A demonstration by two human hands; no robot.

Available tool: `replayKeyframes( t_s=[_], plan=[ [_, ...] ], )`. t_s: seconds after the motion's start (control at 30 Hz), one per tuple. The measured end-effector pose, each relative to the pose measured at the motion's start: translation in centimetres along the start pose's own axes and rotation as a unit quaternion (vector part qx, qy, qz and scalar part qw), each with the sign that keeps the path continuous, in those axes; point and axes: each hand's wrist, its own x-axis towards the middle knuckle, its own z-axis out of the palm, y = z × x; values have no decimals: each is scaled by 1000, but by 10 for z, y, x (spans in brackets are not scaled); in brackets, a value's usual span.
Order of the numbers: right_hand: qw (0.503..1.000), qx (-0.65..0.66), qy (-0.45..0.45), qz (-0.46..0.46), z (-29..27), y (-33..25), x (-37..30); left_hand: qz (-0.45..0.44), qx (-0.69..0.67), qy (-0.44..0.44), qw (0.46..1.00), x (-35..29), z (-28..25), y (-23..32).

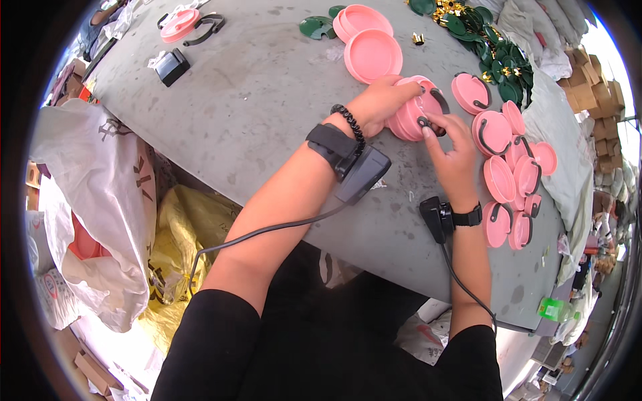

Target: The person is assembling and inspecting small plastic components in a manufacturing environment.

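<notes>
Centrally, left hand (384,100) grips pink lid stack (413,110); right hand (449,150) pinches black handle (435,113); bare grey table (254,100) leftward.

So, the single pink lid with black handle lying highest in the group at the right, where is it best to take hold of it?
Probably by the black handle curving across the pink lid, coming from above. The lid lies flat on the grey table, so its rim gives little purchase. It lies apart from both hands.
</notes>
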Motion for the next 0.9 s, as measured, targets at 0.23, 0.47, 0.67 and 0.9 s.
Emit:
replayKeyframes(
  t_s=[0.23,0.47,0.67,0.9],
  plan=[
    [976,70,196,70,7,24,7,56,98,46,993,-3,10,-2],
    [945,242,182,127,4,39,3,58,129,22,990,-5,12,-3],
    [940,247,191,138,1,36,5,79,224,-2,971,-7,14,-4],
    [958,182,167,143,-3,37,3,83,207,-1,975,-9,15,-4]
  ],
)
